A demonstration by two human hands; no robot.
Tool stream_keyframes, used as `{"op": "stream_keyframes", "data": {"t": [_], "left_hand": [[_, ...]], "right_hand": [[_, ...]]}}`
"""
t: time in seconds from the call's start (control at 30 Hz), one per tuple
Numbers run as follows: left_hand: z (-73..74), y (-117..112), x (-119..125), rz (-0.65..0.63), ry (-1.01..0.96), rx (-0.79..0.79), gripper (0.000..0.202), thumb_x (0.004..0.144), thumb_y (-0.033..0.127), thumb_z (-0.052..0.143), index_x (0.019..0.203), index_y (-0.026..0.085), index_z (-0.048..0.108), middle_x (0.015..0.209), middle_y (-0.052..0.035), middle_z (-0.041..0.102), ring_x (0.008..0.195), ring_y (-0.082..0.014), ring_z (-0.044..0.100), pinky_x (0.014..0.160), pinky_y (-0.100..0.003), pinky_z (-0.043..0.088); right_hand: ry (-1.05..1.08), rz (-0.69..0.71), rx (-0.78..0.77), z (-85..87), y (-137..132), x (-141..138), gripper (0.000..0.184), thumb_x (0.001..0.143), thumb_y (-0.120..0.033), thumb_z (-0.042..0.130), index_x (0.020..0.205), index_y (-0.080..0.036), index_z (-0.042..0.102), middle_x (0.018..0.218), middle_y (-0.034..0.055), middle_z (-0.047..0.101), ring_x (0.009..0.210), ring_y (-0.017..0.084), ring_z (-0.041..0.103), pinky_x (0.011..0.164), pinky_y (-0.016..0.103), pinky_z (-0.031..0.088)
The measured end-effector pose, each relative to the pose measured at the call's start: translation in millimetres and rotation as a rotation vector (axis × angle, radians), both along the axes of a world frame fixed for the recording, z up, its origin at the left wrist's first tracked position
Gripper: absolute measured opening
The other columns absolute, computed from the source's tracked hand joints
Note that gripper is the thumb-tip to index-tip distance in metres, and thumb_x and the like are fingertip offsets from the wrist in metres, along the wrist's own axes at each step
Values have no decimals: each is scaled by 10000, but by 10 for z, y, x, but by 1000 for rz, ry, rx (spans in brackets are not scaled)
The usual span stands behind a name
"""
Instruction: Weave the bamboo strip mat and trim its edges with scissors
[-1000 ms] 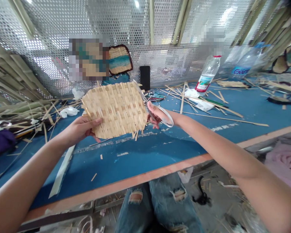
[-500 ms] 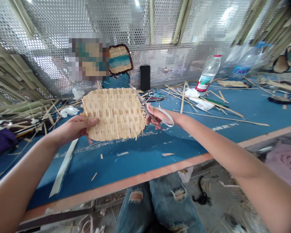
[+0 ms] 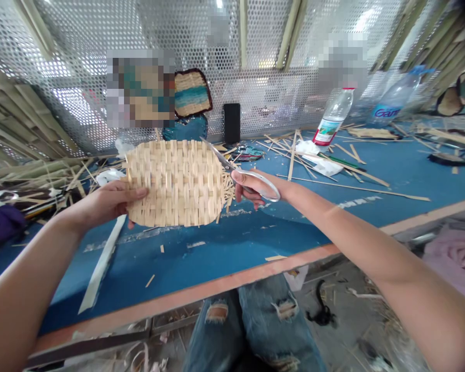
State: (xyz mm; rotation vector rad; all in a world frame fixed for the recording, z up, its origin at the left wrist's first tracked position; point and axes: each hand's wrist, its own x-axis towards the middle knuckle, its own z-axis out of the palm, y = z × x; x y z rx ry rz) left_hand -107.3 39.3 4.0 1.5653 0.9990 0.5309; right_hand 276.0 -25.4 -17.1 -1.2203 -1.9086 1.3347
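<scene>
2 hands are clamped: the left hand (image 3: 108,199) on a woven bamboo mat (image 3: 174,183), the right hand (image 3: 250,187) on closed scissors (image 3: 220,159), with strip ends (image 3: 228,191) left uncut along the mat's right side.

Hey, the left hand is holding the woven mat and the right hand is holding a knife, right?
Not a knife: the head view shows the right hand holding a pair of scissors. The left hand is holding the woven mat, as you said.

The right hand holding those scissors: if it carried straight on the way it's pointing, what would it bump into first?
Probably the woven strip mat held in the left hand. Its loose strip ends stick out just ahead of the right hand and its scissors, though depth is hard to judge from this view.
</scene>
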Motion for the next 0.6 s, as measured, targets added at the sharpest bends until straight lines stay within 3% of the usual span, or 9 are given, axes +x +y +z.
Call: {"op": "stream_keyframes", "data": {"t": [0.2,0.4,0.6], "left_hand": [[18,-24,-28,-4,73,-50,279,733,418,819,627,166,761,533,-127,682,475,-251,678,336,-305,563],[73,-55,-6,-108,70,22,401,701,530,853,646,136,807,560,-155,710,419,-241,663,342,-306,564],[136,-100,-1,-113,47,64,415,679,557,876,599,154,815,488,-132,672,377,-221,649,319,-253,531]], "right_hand": [[-24,116,0,-23,29,33,862,790,-972,346,782,-179,683,480,-49,427,421,111,483,478,279,534],[-25,114,50,-8,-35,10,800,878,-903,360,712,-175,648,427,-23,475,409,137,541,512,301,554],[-33,53,5,71,-74,5,772,844,-899,473,637,-169,616,378,-52,405,334,112,455,414,269,503]]}}
